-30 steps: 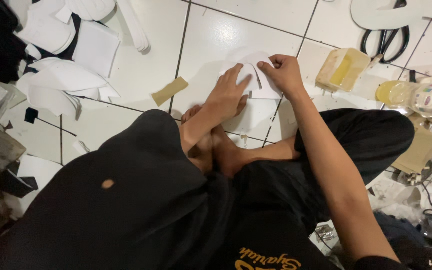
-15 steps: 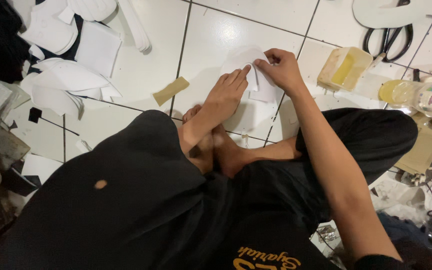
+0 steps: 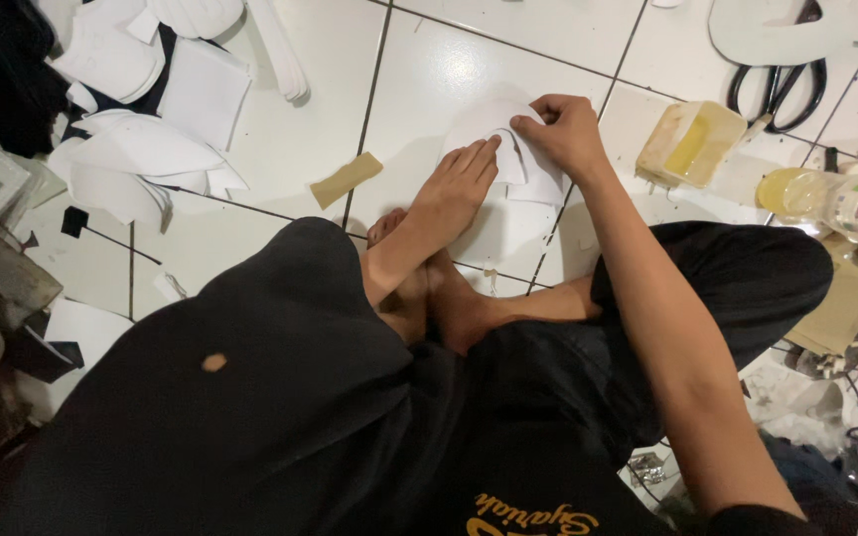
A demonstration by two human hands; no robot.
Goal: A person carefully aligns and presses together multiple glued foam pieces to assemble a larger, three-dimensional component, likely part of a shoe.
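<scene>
On floor tile, left hand (image 3: 454, 194) flat on white sheets (image 3: 503, 149), fingers open; right hand (image 3: 566, 134) pinching them.

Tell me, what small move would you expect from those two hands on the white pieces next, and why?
Probably a press and smoothing stroke. The left hand lies flat on the white pieces on the tiled floor, while the right hand pinches their upper edge, so the layers look lined up and ready to be pressed together.
</scene>
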